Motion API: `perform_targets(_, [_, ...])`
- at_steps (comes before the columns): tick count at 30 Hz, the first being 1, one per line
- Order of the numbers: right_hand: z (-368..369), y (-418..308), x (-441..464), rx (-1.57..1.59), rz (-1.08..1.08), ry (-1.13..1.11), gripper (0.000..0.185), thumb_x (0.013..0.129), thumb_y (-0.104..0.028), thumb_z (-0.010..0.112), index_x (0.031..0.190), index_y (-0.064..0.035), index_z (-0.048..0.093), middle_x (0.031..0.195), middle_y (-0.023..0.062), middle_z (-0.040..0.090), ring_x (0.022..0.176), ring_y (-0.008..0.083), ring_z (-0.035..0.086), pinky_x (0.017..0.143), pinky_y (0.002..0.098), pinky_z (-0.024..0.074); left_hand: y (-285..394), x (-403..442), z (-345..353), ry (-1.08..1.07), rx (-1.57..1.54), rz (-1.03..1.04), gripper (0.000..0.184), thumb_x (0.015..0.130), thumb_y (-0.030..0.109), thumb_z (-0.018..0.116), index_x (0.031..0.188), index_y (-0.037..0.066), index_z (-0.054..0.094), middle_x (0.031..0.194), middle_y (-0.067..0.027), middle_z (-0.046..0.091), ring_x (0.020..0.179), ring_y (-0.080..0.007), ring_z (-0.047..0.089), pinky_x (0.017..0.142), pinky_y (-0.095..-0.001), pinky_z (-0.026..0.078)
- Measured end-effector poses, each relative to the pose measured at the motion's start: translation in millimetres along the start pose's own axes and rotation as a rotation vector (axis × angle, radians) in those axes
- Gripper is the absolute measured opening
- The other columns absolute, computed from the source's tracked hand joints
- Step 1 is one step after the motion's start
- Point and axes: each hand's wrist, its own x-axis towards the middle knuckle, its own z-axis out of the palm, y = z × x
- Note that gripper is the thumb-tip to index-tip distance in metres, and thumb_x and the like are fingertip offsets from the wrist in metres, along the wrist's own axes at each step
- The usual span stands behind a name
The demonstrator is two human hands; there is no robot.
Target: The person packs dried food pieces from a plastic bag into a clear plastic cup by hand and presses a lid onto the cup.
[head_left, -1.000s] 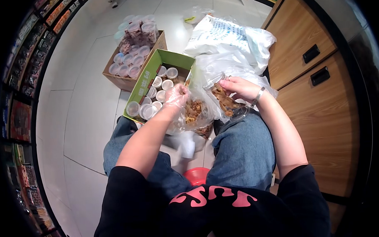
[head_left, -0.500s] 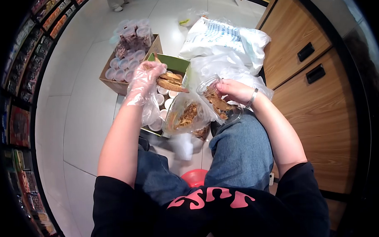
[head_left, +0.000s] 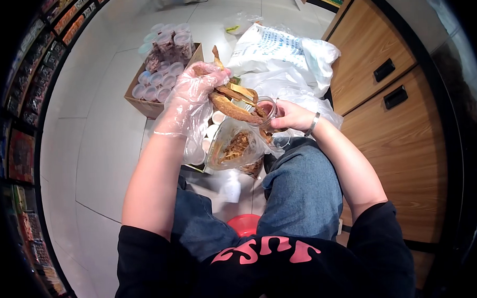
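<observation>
My left hand (head_left: 195, 86), in a clear plastic glove, is closed around several long brown dried strips (head_left: 232, 108). Their lower ends reach the mouth of a clear plastic jar (head_left: 267, 105). My right hand (head_left: 294, 115), ungloved, grips this jar from the right, tilted above my knee. More brown pieces show inside it. Just below the strips, an open plastic bag (head_left: 233, 147) holds shredded brown pieces. White-lidded tubs (head_left: 198, 158) stand in a box partly hidden behind my left hand and the bag.
A cardboard box (head_left: 142, 107) with stacked lidded tubs of food stands at the far left. White plastic bags (head_left: 269, 48) lie beyond the jar. A wooden cabinet (head_left: 401, 143) borders the right, stocked shelves (head_left: 23, 151) the left. Between my legs are a white bottle (head_left: 230, 188) and something red (head_left: 245, 224).
My left hand has moved right with the strips, bringing their ends to the jar's mouth. The jar has turned more upright in my right hand. A person's foot at the top has shifted right.
</observation>
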Motion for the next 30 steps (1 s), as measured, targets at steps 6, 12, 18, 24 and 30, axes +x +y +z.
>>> perform_targets(6, [4.5, -4.7, -0.5, 0.016, -0.102, -0.066, 0.065, 0.071, -0.022, 0.072, 0.121, -0.0007, 0.036, 0.103, 0.0026, 0.053, 0.092, 0.0092, 0.049, 0.080, 0.0245, 0.0418, -6.9, 1.0, 3.1, 0.071, 0.103, -0.070, 0.013, 0.073, 0.000, 0.061, 0.074, 0.005, 0.050, 0.086, -0.0114, 0.058, 0.087, -0.0209, 0.058, 0.079, -0.0333, 0.048])
perform_targets(12, [14.5, -15.1, -1.7, -0.011, -0.088, -0.101, 0.068, 0.068, -0.023, 0.074, 0.121, 0.0002, 0.038, 0.108, 0.0041, 0.052, 0.097, 0.0106, 0.048, 0.086, 0.0264, 0.0403, -10.8, 1.4, 2.5, 0.034, 0.087, -0.011, 0.020, 0.068, 0.002, 0.069, 0.074, 0.004, 0.050, 0.077, -0.0093, 0.059, 0.077, -0.0174, 0.060, 0.070, -0.0282, 0.049])
perform_targets(18, [13.6, -16.6, -1.0, -0.100, -0.082, -0.154, 0.071, 0.066, -0.024, 0.076, 0.120, 0.0008, 0.039, 0.108, 0.0043, 0.053, 0.097, 0.0106, 0.049, 0.086, 0.0259, 0.0402, -3.8, -0.6, 6.0, 0.056, 0.148, -0.100, 0.016, 0.072, 0.002, 0.065, 0.073, 0.006, 0.050, 0.078, -0.0074, 0.058, 0.077, -0.0167, 0.059, 0.070, -0.0277, 0.049])
perform_targets(24, [11.2, -10.7, 1.0, -0.148, -0.033, -0.202, 0.070, 0.064, -0.030, 0.076, 0.117, 0.0002, 0.041, 0.104, 0.0036, 0.054, 0.093, 0.0090, 0.050, 0.081, 0.0237, 0.0416, -13.8, 1.1, 2.8, 0.010, 0.155, -0.024, 0.022, 0.067, 0.006, 0.071, 0.077, 0.003, 0.052, 0.076, -0.0068, 0.059, 0.071, -0.0131, 0.058, 0.067, -0.0253, 0.047])
perform_targets(30, [20.0, -15.6, 1.3, -0.176, -0.048, -0.214, 0.066, 0.066, -0.034, 0.074, 0.114, -0.0007, 0.042, 0.101, 0.0018, 0.054, 0.089, 0.0076, 0.049, 0.079, 0.0229, 0.0413, -15.1, -1.4, 11.1, 0.106, 0.296, 0.122, 0.019, 0.071, 0.006, 0.067, 0.077, 0.006, 0.049, 0.077, -0.0053, 0.059, 0.074, -0.0129, 0.058, 0.066, -0.0249, 0.048])
